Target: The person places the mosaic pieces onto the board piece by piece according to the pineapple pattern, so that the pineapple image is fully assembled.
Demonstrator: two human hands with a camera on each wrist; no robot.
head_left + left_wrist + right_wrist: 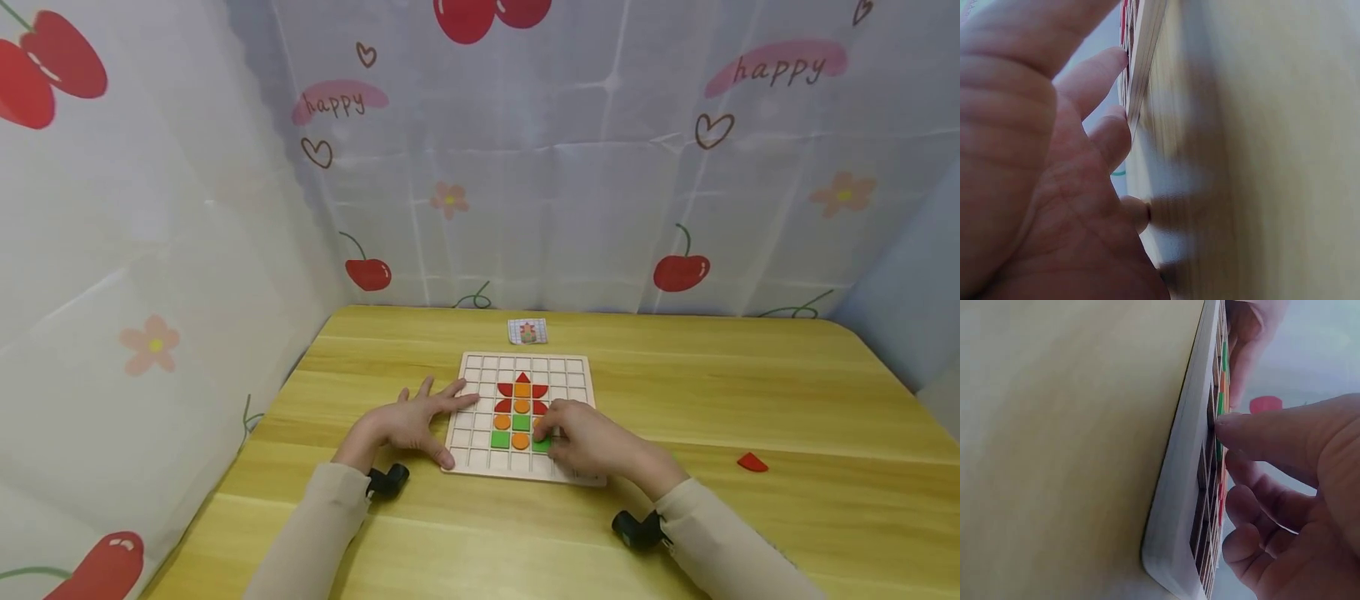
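A wooden grid board [468,364] lies on the table with red, orange and green tiles set in its squares. My left hand [411,421] is spread at the board's left side, thumb on the near corner and fingertips on the edge. At the pattern's lower right, my right hand [592,437] pinches a green square tile [542,443] between thumb and fingers; in the right wrist view the thumb meets the green tile [1220,403] edge. An orange round tile just above it is partly hidden by the fingers. Other green squares [500,439] and orange rounds [521,441] lie alongside.
A small picture card [528,332] with a similar coloured pattern lies behind the board. One red quarter-round tile [752,462] is loose on the table to the right. Printed curtains stand behind and left of the wooden table [690,375].
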